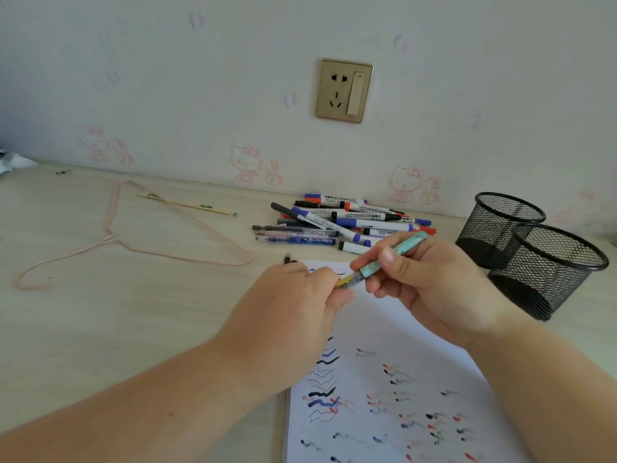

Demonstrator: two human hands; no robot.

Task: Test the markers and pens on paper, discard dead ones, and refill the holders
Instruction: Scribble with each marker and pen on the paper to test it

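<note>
Tabletop [100, 312], pale wood grain, runs to a wall w/ faint pink cartoon cat prints and a gold wall socket [344, 91]. White paper [400, 329] lies near-right on it, covered w/ wavy test strokes in black, blue and red; its far edge sits under the hands.

Two black mesh holders [531, 252] stand at right, side by side and touching, one farther back, one nearer. Both upright; nothing shows inside.

Pink wire hanger [133, 235] lies flat far-left, hook toward the left. A thin pale stick [187, 203] lies across its far side.

Pile of markers and pens [340, 220] lies far-centre, just beyond the paper, approx. between hanger and holders. Mostly white barrels w/ blue, red or black caps, lying mostly left-right; a few slimmer pens along the pile's near-left side.

Pen [390, 259] is held above the paper's far edge, between both hands. Long axis slants: tail end up and far-right, tip end down and near-left. Barrel is teal w/ a small pattern; the low end has a yellowish see-through section.

Right hand [427, 289] grips the barrel, thumb on top, fingers curled under. Left hand [293, 305] pinches the yellowish low end w/ thumb and fingertips, back of hand up. Can't tell if that end is a cap or the tip section.

A small dark object [287, 258] lies on the tabletop just beyond the left hand; too small to identify.
</note>
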